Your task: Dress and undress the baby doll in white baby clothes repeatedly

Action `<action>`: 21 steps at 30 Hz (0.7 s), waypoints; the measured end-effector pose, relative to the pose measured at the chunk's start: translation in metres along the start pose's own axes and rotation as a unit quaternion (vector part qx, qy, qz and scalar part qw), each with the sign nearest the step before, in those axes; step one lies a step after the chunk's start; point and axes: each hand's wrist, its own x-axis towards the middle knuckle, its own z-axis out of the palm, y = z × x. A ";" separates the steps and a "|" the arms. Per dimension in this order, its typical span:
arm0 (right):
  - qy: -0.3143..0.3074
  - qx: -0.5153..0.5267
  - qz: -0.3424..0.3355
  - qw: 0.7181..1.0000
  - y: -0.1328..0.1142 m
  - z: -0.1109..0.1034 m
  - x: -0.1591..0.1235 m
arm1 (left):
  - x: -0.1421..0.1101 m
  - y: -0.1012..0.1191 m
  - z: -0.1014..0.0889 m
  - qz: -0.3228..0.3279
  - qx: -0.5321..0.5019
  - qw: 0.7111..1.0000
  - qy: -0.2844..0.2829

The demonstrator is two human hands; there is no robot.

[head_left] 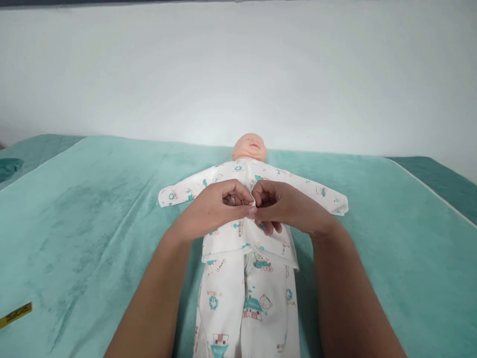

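A baby doll (250, 147) lies on its back, dressed in a white printed shirt (223, 243) and matching trousers (223, 308). Over its chest, my left hand (223, 201) pinches the shirt's front edge between thumb and fingers. Close against it, my right hand (278, 204) also pinches the front edge, with its lower fingers curled beneath. The thumbs nearly meet at the middle of the shirt. Whatever fastener lies between the fingertips is hidden. Below the hands, the shirt's two front halves part slightly at the hem. The doll's sleeves stretch out to both sides.
Beneath the doll spreads a teal cloth (93, 238) with creases on the left. A white wall (238, 69) rises behind it. At the lower left lies a yellow strip with dark marks (15, 315). Darker teal fabric (436, 184) shows at the right edge.
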 end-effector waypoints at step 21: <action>-0.015 -0.004 0.002 1.000 -0.002 -0.001 -0.003 | 0.002 -0.007 0.002 0.028 0.050 0.998 0.004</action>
